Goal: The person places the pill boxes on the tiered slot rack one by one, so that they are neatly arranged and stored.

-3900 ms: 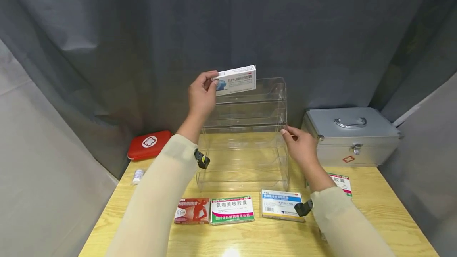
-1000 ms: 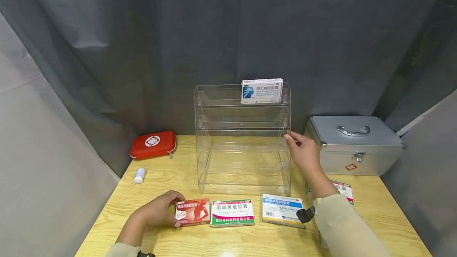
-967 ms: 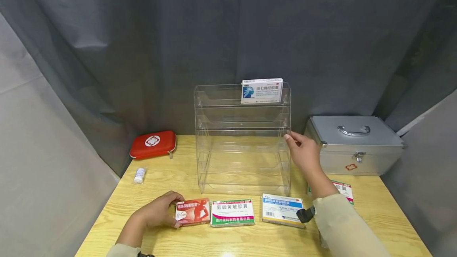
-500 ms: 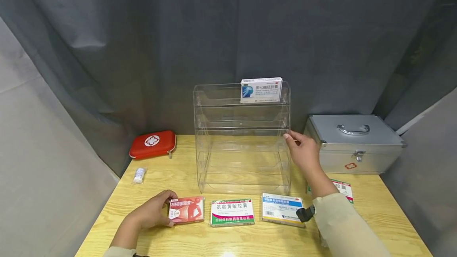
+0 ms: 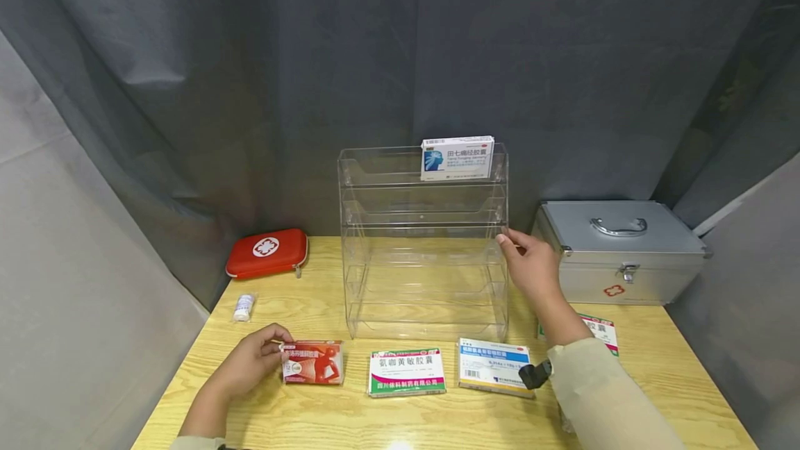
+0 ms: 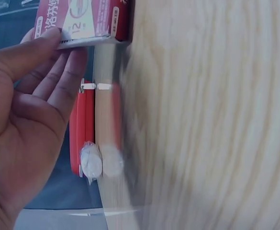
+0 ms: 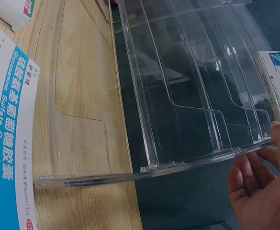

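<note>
My left hand (image 5: 248, 361) pinches the left end of a red medicine box (image 5: 314, 362), thumb on its printed face. In the left wrist view the same red medicine box (image 6: 84, 19) stands clear of the wood. A clear acrylic rack (image 5: 425, 330) with stepped tiers stands mid-table, and my right hand (image 5: 532, 266) grips its right side edge between thumb and fingers. The right wrist view has the right hand (image 7: 264, 179) at that edge. In the top tier, toward the right, a white medicine box (image 5: 457, 160) stands upright.
A green-and-white medicine box (image 5: 406, 372) and a blue-and-white one (image 5: 495, 367) lie before the rack. Another box (image 5: 601, 333) lies partly behind my right forearm. A silver case (image 5: 621, 248) stands right; a red zip pouch (image 5: 267, 253) and small white bottle (image 5: 244, 307) are left.
The white box has gone from my left hand into the rack's top tier. My left hand has since taken the red box and moved it left, off its neighbour. The right hand keeps its grip.
</note>
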Available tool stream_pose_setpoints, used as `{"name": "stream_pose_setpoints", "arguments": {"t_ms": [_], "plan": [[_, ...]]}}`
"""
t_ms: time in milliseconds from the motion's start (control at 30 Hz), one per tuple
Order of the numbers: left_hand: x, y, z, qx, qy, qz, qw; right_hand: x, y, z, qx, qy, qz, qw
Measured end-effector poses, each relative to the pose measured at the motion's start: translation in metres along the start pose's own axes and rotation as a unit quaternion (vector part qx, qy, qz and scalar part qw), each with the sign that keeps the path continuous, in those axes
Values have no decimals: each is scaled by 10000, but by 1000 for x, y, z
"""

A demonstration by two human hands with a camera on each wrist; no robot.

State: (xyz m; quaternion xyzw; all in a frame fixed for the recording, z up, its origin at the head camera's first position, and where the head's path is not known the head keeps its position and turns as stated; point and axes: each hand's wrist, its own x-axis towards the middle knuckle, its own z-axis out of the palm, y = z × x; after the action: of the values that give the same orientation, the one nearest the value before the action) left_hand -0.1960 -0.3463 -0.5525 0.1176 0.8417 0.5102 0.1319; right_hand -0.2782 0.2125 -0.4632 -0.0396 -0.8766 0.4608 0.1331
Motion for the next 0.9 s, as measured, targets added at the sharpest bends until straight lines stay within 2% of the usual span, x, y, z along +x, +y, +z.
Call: {"name": "stream_pose_setpoints", "arguments": {"t_ms": [167, 267, 300, 400, 533, 600, 700, 800, 833, 900], "plan": [[-5, 2, -9, -29, 390, -119, 9992, 0, 1, 1, 7, 7, -24, 10000], [-6, 11, -19, -54, 688, 4, 9976, 0, 0, 2, 16, 11, -25, 10000], [-6, 17, -23, -79, 810, 117, 9966, 0, -1, 2, 23, 13, -19, 10000], [0, 37, -37, -13, 1208, 706, 9902, -1, -2, 2, 75, 62, 17, 10000], [15, 73, -52, 59, 1735, 1366, 9753, -1, -2, 1, 87, 127, 6, 9999], [23, 93, -57, 46, 1912, 1535, 9695, -1, -2, 1, 58, 137, -31, 9999], [36, 122, -63, 121, 2202, 1619, 9618, 0, -2, 1, 27, 132, -53, 9999], [54, 146, -65, -304, 2617, 1743, 9488, 0, -2, 1, 44, 102, -22, 9999], [61, 153, -65, -570, 2788, 1806, 9415, 0, -2, 1, 47, 93, -15, 9999], [76, 166, -63, -1261, 3066, 2040, 9211, 0, -2, 1, 50, 76, -16, 10000]]}}
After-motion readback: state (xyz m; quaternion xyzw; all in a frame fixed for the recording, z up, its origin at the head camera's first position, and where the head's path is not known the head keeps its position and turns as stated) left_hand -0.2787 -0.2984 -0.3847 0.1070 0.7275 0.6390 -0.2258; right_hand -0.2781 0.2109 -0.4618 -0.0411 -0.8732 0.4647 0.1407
